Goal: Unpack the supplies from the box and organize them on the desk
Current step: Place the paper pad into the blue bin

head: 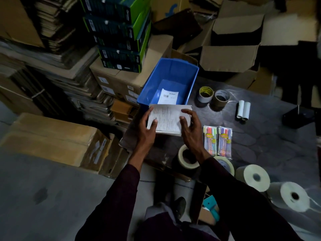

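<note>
1. The left hand point(147, 126) grips the left edge of the paper stack point(167, 117), with the thumb on top.
2. The right hand point(190, 127) holds the right edge, fingers curled around it.
3. The stack sits between both hands, at 6 o'clock of the blue bin point(152, 80).
4. Two pen packs point(218, 141) lie at 4 o'clock of the stack.

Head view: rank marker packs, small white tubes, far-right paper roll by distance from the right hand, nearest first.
1. Marker packs, just right of the right hand.
2. Small white tubes, farther right and beyond.
3. Far-right paper roll, lower right corner.
</note>
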